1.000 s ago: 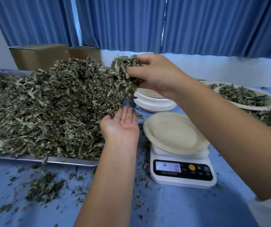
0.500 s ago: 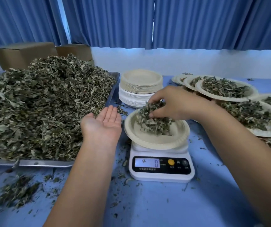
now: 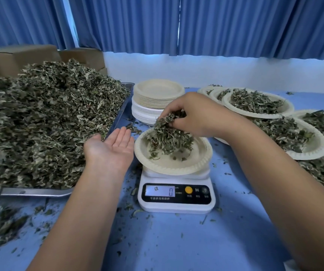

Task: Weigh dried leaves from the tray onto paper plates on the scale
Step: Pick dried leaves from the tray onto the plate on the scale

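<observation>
While several filled plates (image 3: 259,103) already sit to the right of the scale (image 3: 176,194) in the head view, the job looks well under way but far from finished: left of the scale the tray (image 3: 30,191) carries a deep heap of dried leaves (image 3: 45,124), and behind the scale a tall stack of empty plates (image 3: 158,90) waits. On top of the scale lies one paper plate (image 3: 196,165), with a first clump (image 3: 169,137) of leaves reaching down into it. The display (image 3: 160,191) reads zero, so this portion is probably not yet released or counted, and topping up or trimming to weight is likely to follow. Above the scale the right hand (image 3: 194,116) has its fingers curled down round the top of the clump, pinching it. Just left of the scale, by the tray's near corner, the left hand (image 3: 112,147) lies palm up with fingers straight and together, holding nothing. Loose crumbs litter the blue table (image 3: 176,241) around the scale
</observation>
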Tool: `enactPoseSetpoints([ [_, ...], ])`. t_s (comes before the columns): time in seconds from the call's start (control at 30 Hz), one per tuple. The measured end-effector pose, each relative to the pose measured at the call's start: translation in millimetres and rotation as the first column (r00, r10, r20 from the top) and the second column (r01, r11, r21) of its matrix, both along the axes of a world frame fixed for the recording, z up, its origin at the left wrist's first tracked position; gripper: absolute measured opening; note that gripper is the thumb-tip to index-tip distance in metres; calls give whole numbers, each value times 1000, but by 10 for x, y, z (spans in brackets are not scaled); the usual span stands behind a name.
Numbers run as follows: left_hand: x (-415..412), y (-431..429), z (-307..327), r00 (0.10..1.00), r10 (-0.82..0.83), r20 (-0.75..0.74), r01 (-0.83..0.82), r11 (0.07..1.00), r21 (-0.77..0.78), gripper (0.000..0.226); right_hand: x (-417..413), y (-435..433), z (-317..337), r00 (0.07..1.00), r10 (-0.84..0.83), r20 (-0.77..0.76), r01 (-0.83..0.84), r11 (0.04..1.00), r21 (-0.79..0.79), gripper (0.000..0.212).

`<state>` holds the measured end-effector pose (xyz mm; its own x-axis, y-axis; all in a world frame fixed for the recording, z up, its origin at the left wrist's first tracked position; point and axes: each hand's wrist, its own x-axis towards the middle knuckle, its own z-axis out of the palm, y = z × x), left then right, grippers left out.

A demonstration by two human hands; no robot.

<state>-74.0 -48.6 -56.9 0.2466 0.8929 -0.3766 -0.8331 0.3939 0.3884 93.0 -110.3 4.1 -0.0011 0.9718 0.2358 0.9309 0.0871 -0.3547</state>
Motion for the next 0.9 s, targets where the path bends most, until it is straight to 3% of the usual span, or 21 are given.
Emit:
enactPoseSetpoints([
  [0.37,-53,17,24,1000,16,6,-16,1000,3,53,9,-2,80,996,-4,-92,17,989,148,22],
  [0.63,-30,-14,58,997,-12,-81,22,992,124,53,-16,-75,154,990,14,-140,17,977,213,22],
  [0.9,-38,0,29,999,-38,-31,40,998,57,52,-10,-111,202,986,22,-168,21,968,251,21],
])
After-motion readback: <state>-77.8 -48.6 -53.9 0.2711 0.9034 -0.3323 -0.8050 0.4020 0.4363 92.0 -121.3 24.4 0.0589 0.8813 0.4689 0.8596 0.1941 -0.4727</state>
